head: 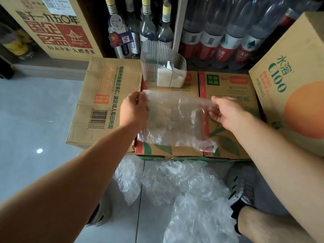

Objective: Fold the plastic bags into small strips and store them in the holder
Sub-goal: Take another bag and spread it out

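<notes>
Clear plastic bag (175, 120) in centre frame, stretched flat between both hands over the top of a cardboard box (233, 95). The bag's lower edge rests near the box's front edge and it is wrinkled, not folded yet. Left hand (134, 109) pinches the bag's upper left corner, fingers curled in on it. Right hand (226, 113) pinches the upper right edge between thumb and fingers, the other fingers loosely bent.

Holder (154, 55) is a clear ribbed container standing upright at the back of the same box, just above the bag in frame. White folded strips (171, 78) sit in its right part.

Loose pile of clear bags (189, 190) on the tiled floor, lower centre, between the person's shoes. A second cardboard box (105, 95) lies to the left, touching the first. A carton with an orange print (289, 85) is at right. Glass bottles (149, 28) and packed water bottles (228, 35) run along the top of the frame.
</notes>
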`<state>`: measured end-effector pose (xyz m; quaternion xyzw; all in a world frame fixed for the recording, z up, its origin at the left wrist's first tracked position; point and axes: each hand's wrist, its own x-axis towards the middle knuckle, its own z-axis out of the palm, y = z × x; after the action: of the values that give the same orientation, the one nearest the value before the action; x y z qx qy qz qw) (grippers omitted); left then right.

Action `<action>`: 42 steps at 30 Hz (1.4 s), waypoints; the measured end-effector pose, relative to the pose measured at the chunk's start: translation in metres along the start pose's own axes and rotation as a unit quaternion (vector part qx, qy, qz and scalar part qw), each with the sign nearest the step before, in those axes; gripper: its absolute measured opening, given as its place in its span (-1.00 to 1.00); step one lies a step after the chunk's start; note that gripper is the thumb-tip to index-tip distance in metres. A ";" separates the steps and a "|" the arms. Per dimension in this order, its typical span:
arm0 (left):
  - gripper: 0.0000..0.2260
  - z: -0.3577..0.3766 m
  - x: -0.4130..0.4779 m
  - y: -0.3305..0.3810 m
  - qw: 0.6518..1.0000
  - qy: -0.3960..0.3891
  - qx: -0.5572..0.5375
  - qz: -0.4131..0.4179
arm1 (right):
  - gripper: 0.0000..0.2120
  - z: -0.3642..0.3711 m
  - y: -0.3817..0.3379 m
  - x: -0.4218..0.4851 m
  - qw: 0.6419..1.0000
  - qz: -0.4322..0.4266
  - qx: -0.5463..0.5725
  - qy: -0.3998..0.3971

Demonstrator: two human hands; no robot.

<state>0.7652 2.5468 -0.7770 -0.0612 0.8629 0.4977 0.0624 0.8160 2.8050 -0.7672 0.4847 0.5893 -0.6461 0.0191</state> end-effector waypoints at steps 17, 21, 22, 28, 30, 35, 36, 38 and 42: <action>-0.77 0.014 -0.021 0.002 0.932 -0.051 0.298 0.199 | -0.82 -0.024 0.005 0.008 0.982 -0.104 -0.093 -0.127; -0.62 0.022 -0.040 -0.012 0.869 -0.097 0.404 0.269 | -0.69 -0.040 0.003 0.015 0.942 -0.190 -0.232 -0.149; -0.57 0.023 -0.042 -0.017 0.862 -0.112 0.418 0.263 | -0.70 -0.042 0.002 0.016 0.930 -0.202 -0.264 -0.156; -0.35 0.021 -0.040 -0.035 0.854 -0.175 0.429 0.238 | -0.96 -0.042 -0.001 0.019 0.901 -0.232 -0.350 -0.109; -0.31 0.020 -0.037 -0.042 0.845 -0.175 0.439 0.251 | -0.92 -0.046 -0.001 0.024 0.907 -0.219 -0.346 -0.093; -0.28 0.024 -0.036 -0.052 0.816 -0.165 0.488 0.263 | -0.87 -0.050 -0.006 0.032 0.930 -0.174 -0.313 -0.080; -0.28 0.025 -0.035 -0.051 0.817 -0.163 0.488 0.262 | -0.89 -0.050 -0.007 0.034 0.938 -0.161 -0.298 -0.066; -0.27 0.025 -0.033 -0.050 0.819 -0.155 0.486 0.262 | -0.92 -0.048 -0.008 0.035 0.948 -0.153 -0.278 -0.008; -0.26 0.023 -0.027 -0.049 0.839 -0.141 0.453 0.266 | -0.84 -0.035 -0.007 0.023 0.904 -0.256 -0.322 0.114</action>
<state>0.8013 2.5436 -0.8253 0.2767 0.9570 0.0525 0.0692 0.8214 2.8472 -0.7714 0.3548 0.8672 -0.3444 -0.0594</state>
